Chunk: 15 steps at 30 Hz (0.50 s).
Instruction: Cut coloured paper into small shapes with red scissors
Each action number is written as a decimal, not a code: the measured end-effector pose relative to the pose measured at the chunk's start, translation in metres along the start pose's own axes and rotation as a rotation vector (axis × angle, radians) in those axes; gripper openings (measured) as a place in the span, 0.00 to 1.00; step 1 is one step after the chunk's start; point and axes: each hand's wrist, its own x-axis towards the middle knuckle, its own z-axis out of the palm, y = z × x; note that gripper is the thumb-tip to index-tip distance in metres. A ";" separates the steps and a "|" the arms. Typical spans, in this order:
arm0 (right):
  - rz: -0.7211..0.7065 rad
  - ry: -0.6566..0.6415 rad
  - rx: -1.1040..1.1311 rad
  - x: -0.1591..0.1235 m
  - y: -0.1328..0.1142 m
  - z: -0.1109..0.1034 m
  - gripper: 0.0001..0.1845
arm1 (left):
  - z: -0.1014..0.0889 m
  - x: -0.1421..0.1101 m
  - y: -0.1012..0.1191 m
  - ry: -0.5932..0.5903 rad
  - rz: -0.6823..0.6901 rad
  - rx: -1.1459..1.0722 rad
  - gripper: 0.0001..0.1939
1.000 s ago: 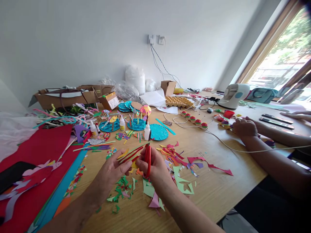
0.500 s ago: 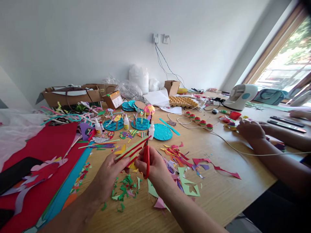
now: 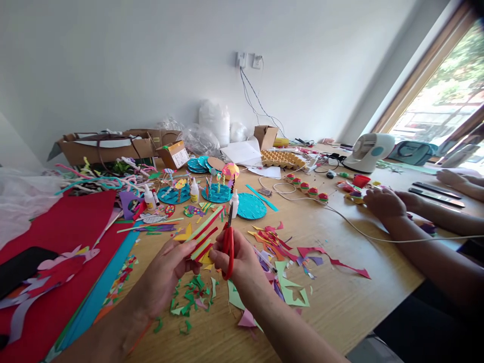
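- Red-handled scissors (image 3: pixel 231 249) in the right hand (image 3: pixel 244 258): grip curled round the handles, blades pointing up and away from the wrist, which likely keeps the points clear of the fingers.
- Striped paper piece (image 3: pixel 206 236), red and pale green, held up above the desk (image 3: pixel 336 300) by the left hand (image 3: pixel 170 264). Grip: thumb pressing on the near end, fingers beneath; this seems to leave the strips' far ends fanned and free beside the blades.
- Right fingertips close to the paper; touching or not, cannot tell.
- Green scraps (image 3: pixel 194 291) loose below both hands, strewn as offcuts would fall.
- White glue bottle (image 3: pixel 234 204) upright just beyond the scissors, probably stood there for easy reach.
- Blue disc (image 3: pixel 251 206) flat beside the bottle.
- Co-worker's hand (image 3: pixel 383 204) well apart, on the right.
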 end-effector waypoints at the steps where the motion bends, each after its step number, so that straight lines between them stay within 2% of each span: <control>1: -0.003 0.003 -0.010 0.000 0.000 0.000 0.15 | 0.000 0.000 0.000 0.014 0.003 0.029 0.10; 4: -0.012 0.003 -0.036 0.001 -0.001 0.000 0.15 | -0.001 0.002 -0.001 0.058 0.046 0.138 0.11; 7: -0.021 -0.012 -0.051 0.003 0.001 0.001 0.16 | 0.001 0.002 -0.002 0.021 0.098 0.228 0.06; 11: -0.047 -0.035 -0.082 0.001 0.001 0.000 0.16 | 0.003 0.001 -0.001 0.003 0.060 0.234 0.06; 15: -0.084 -0.049 -0.338 -0.008 -0.002 -0.008 0.12 | 0.001 0.001 0.003 0.050 0.012 0.146 0.09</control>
